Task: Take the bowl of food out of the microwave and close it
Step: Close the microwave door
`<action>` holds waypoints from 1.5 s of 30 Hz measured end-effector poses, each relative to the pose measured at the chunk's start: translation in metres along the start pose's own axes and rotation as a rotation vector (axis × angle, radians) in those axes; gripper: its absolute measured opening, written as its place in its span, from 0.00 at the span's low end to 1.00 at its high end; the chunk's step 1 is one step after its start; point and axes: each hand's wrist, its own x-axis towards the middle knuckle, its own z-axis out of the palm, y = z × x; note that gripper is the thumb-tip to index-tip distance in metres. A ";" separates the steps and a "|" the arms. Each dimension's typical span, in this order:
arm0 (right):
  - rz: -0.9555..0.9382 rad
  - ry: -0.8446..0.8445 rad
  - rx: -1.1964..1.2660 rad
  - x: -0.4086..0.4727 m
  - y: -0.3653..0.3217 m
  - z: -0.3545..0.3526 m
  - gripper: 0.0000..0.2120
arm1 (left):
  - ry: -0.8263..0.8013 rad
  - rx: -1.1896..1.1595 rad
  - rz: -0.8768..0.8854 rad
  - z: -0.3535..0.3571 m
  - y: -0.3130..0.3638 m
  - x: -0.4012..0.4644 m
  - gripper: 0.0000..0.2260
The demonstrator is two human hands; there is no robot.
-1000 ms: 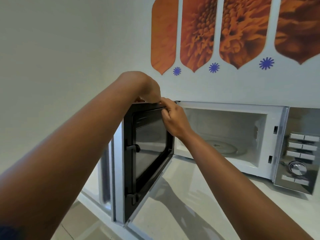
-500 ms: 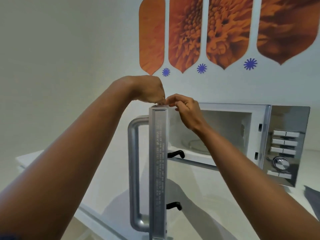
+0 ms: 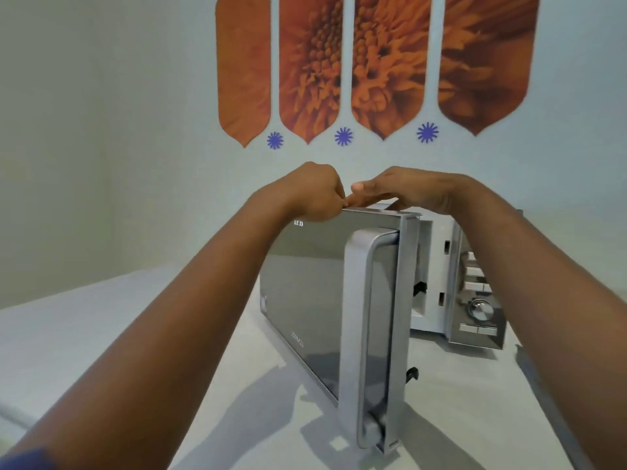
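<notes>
The silver microwave stands on a white counter with its mirrored door swung partway across the opening. A narrow gap on the right shows the white cavity frame. My left hand pinches the door's top edge near its left end. My right hand lies over the same top edge, with its fingers curled over it near the handle. No bowl of food is in view, and the door hides most of the inside.
The control panel, with its buttons and a round knob, sits at the microwave's right end. The white counter runs to the left and towards me. On the wall behind are orange flower decals.
The door has swung from wide open to most of the way across the opening, and now shows its mirrored front. Both hands stayed on its top edge and moved with it.
</notes>
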 end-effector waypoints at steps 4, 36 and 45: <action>0.051 -0.004 -0.204 -0.010 0.001 -0.008 0.34 | 0.072 -0.042 0.046 0.020 0.005 0.016 0.12; 0.245 0.554 -0.474 0.031 0.113 -0.028 0.17 | 0.371 0.040 0.390 0.150 0.005 0.113 0.16; 0.219 0.609 -0.473 0.033 0.138 -0.021 0.22 | 0.433 0.062 0.356 0.172 0.005 0.126 0.20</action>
